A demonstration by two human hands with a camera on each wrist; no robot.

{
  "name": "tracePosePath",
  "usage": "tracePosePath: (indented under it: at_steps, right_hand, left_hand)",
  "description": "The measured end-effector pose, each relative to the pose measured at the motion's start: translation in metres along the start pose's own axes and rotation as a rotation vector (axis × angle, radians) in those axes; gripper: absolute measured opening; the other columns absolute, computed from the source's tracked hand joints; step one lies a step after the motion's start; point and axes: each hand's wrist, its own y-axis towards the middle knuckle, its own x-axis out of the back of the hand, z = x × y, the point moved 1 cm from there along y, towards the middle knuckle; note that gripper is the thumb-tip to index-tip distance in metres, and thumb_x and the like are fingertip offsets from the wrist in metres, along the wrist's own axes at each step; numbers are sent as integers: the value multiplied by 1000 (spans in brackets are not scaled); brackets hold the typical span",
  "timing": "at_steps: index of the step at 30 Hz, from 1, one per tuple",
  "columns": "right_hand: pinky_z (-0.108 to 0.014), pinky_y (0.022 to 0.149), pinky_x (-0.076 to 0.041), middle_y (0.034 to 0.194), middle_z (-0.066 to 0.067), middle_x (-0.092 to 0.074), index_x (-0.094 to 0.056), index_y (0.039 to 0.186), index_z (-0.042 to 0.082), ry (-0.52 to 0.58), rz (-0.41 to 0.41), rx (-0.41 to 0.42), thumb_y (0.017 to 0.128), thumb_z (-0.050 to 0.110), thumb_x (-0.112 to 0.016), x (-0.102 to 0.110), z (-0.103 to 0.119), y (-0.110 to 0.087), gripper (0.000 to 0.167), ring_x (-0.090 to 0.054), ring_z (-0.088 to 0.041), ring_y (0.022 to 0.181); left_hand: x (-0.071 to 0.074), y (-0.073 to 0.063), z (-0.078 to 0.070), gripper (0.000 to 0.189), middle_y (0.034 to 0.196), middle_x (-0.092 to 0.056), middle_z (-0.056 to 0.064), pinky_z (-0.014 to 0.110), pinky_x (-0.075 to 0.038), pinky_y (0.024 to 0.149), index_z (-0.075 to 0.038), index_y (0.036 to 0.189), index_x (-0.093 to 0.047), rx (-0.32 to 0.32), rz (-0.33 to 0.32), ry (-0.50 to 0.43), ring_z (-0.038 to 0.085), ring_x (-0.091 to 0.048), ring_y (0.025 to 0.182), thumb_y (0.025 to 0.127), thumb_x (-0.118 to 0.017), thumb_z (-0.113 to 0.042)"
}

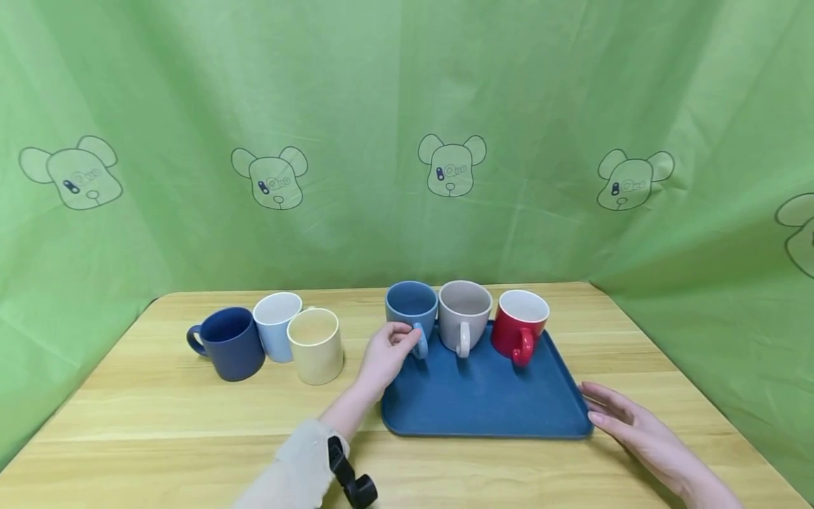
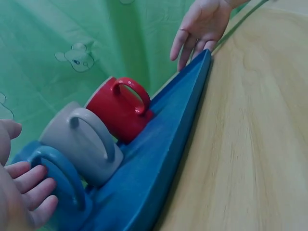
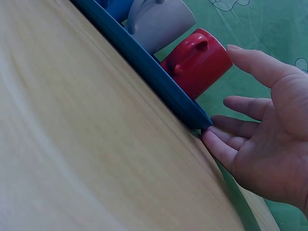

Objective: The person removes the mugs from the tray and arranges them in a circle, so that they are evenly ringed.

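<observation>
A blue mug (image 1: 411,300) stands at the back left of the blue tray (image 1: 483,403), its handle (image 2: 62,168) toward the front. My left hand (image 1: 389,353) is at that mug's left side, fingertips beside the handle and thumb apart from the fingers in the left wrist view. Beside it on the tray are a light grey mug (image 1: 459,325) and a red mug (image 1: 514,338) with a white inside, handles also facing front. At the tray's right edge is my right hand (image 1: 636,428), fingers loosely extended and fingertips right at the rim (image 3: 204,122).
On the wooden table (image 1: 191,431), left of the tray, stand a dark blue mug (image 1: 237,353), a light blue mug (image 1: 273,336) and a cream mug (image 1: 318,357), close together. A green curtain (image 1: 356,233) with bear-head drawings hangs behind and at the sides.
</observation>
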Motion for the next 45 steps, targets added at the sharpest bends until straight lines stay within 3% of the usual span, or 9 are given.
tracePosePath:
  at_steps: [7,12,19,24,29,36,39,42,45]
  right_hand:
    - [-9,84,-36,122,22,-44,-18,141,-11,-3,-5,1,98,13,-45,0,1,0,56,-43,13,108]
    - [-9,84,-35,123,22,-43,-18,141,-11,3,-2,2,98,13,-44,0,1,0,56,-43,13,109]
    - [-9,84,-36,126,18,-43,-19,141,-10,-8,-8,4,98,13,-46,-2,3,1,56,-44,12,109]
    - [-10,85,-35,125,19,-44,-20,141,-11,-4,-9,18,97,13,-47,-3,4,2,57,-44,12,109]
    - [-10,84,-37,129,12,-43,-19,141,-10,-8,-10,-12,97,15,-47,-2,4,1,58,-44,13,108]
    - [-10,83,-37,142,-23,-32,-19,142,-10,-34,-16,-40,98,17,-47,-2,3,3,59,-43,15,106]
    - [-10,83,-37,143,-32,-24,-17,142,-10,-28,-10,-47,98,18,-46,-3,3,4,59,-42,16,105]
    - [-11,82,-37,143,-32,-23,-17,142,-10,-24,-5,-53,99,18,-45,-2,3,4,59,-42,16,105]
    - [-10,82,-37,140,-10,-39,-16,142,-10,-17,-2,-47,99,18,-45,0,1,5,59,-42,16,105]
  left_hand:
    - [-8,1,6,39,95,-67,11,32,-47,77,4,107,-56,114,63,-75,21,-59,86,89,-62,-30]
    - [-18,5,12,31,88,-69,8,29,-43,74,0,98,-59,123,92,-109,18,-56,85,90,-60,-30]
    - [-29,6,11,30,78,-69,7,27,-36,68,1,89,-60,162,-3,-127,21,-51,77,96,-50,-26]
    - [-32,4,10,29,74,-69,10,26,-40,66,3,85,-62,159,-61,-164,19,-57,80,96,-51,-21]
    - [-29,3,12,28,74,-70,10,30,-46,69,6,87,-62,177,-56,-225,16,-63,85,95,-52,-19]
    - [-18,-5,10,29,70,-69,7,36,-49,72,9,90,-62,179,-39,-267,15,-65,81,94,-53,-18]
    - [-12,-12,8,28,66,-67,4,34,-50,70,8,87,-63,181,-13,-288,12,-65,75,94,-54,-18]
    - [-6,-22,2,28,65,-66,2,31,-50,68,6,85,-63,169,26,-289,12,-64,73,93,-54,-19]
    - [1,-32,-8,28,65,-66,3,31,-50,68,7,86,-63,142,65,-274,13,-64,74,93,-55,-19]
